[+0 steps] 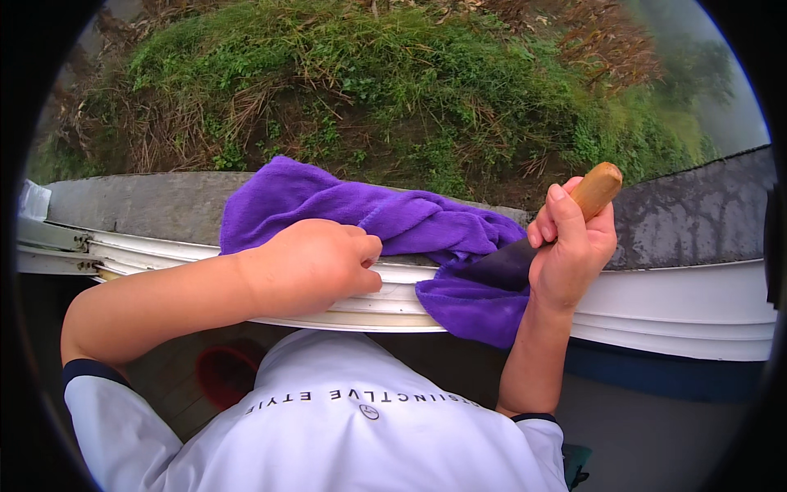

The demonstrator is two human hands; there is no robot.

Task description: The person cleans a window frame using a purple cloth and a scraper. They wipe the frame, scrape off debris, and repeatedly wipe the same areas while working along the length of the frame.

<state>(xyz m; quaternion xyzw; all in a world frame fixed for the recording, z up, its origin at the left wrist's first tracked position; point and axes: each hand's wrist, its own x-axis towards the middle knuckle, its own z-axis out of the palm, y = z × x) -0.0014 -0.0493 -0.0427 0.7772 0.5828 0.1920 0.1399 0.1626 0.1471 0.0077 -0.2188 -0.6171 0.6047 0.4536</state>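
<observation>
A purple cloth lies bunched along a concrete ledge and hangs over a white window frame. My right hand is closed around a wooden handle whose rounded end points up and away. From beneath that fist a dark, flat part extends left over the cloth; its far end and exact kind are unclear. My left hand is bent over the frame tracks at the cloth's near edge, with thumb and fingers curled. Whether it pinches a bit of cloth or anything else is hidden.
Beyond the concrete ledge rises a grassy bank with dry stalks. The frame's rails run the full width before me. Below the sill, a red basin stands at lower left, and a blue surface shows at lower right.
</observation>
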